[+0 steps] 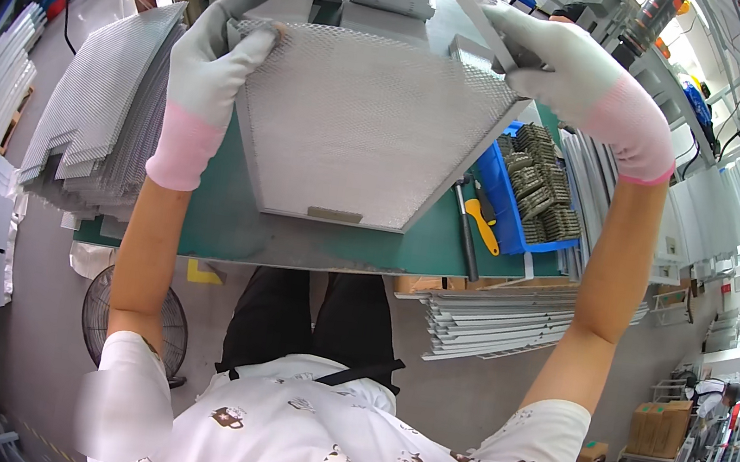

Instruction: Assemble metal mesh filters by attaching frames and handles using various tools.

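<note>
A silver mesh panel (356, 126) with a thin metal frame along its sides and near edge lies on the green worktable (293, 244) in front of me. My left hand (213, 70), in a white and pink glove, pinches the panel's far left corner between thumb and fingers. At the far right corner my right hand (565, 65), gloved the same way, closes round the near end of a pale metal strip (467, 5). That strip slants away to the far left, above the panel's far edge. The right fingertips are partly hidden.
Right of the panel stand a blue bin (511, 189) of small metal pieces, a hammer (466, 230) and a yellow-handled tool (483, 227). Mesh sheets (108, 94) are stacked at left; metal strips (498, 323) lie beneath the table's right side. A fan (175, 327) stands below left.
</note>
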A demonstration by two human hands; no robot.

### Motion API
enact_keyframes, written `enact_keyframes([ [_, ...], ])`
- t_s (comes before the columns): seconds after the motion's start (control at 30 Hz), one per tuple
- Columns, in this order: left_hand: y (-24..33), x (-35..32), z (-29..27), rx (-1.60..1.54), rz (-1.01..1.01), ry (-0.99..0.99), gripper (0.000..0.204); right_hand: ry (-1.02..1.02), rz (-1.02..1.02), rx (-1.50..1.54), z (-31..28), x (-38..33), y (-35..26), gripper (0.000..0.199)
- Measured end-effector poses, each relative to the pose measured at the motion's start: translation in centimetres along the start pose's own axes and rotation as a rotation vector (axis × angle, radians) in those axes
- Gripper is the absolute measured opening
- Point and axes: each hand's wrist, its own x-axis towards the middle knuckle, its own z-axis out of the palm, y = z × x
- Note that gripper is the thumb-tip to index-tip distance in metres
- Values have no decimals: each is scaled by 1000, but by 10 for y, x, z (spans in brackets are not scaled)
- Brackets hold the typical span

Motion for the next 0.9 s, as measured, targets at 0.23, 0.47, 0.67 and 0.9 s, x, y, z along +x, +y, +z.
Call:
enact_keyframes([
  [0.23, -10, -4, -6, 110, 134, -12, 34, 127, -140, 270, 14, -6, 29, 41],
  [0.47, -13, -3, -8, 105, 135, -11, 33, 201, -73, 270, 23, -12, 23, 31],
  [0.67, -13, -3, -8, 120, 159, -18, 32, 288, 101, 501, 24, -16, 8, 32],
  [0.9, -15, -1, -3, 113, 182, -23, 34, 79, -121, 191, 8, -15, 21, 40],
])
